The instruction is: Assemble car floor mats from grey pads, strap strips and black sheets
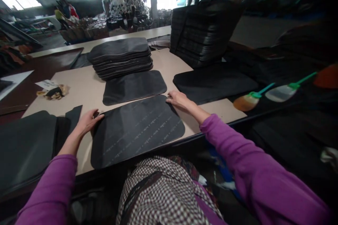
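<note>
A black rounded-corner panel with rows of faint pale print lies flat in front of me on the beige board. My left hand grips its far left corner, thumb on top and fingers curled at the edge. At the far right corner, my right hand pinches the panel's edge with bent fingers. Just beyond it lies a plain dark panel. Behind that rises a stack of similar dark panels.
More dark panels lie at the left and a black piece at the right. A tall black stack stands behind. Two squeeze bottles, one amber and one clear, lie at right. A crumpled scrap sits left. Distant people are in the background.
</note>
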Action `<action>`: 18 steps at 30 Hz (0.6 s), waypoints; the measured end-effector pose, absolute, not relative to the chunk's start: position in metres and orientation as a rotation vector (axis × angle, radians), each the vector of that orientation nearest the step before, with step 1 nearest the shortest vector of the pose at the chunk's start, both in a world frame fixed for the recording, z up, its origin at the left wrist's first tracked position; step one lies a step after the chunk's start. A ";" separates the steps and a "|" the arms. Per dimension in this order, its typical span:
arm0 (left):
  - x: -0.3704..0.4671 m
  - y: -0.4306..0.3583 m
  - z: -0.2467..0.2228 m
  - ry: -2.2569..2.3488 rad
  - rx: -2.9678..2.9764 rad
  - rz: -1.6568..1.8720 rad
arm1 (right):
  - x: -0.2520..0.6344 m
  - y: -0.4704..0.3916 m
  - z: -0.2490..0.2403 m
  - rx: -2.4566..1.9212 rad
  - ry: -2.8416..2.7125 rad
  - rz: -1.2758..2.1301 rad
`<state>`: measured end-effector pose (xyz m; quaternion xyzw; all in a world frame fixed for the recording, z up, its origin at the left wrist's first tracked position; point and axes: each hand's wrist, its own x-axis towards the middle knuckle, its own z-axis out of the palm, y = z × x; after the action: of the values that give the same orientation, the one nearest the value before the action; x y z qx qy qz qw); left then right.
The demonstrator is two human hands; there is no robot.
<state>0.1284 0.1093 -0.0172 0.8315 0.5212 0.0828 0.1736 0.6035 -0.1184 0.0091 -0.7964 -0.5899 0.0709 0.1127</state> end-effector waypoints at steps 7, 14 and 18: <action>0.132 0.133 -0.029 1.392 2.468 0.161 | 0.606 -0.089 0.002 -2.428 -1.703 0.345; 0.134 0.142 -0.030 1.429 2.381 0.151 | 0.612 -0.079 0.008 -2.447 -1.594 0.526; 0.141 0.139 -0.022 1.448 2.250 0.189 | 0.615 -0.077 0.010 -2.373 -1.503 0.692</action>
<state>0.1414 0.1389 -0.0221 0.8168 0.5258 0.0686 0.2274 0.6147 -0.0768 0.0099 -0.8139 -0.5156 0.2373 0.1239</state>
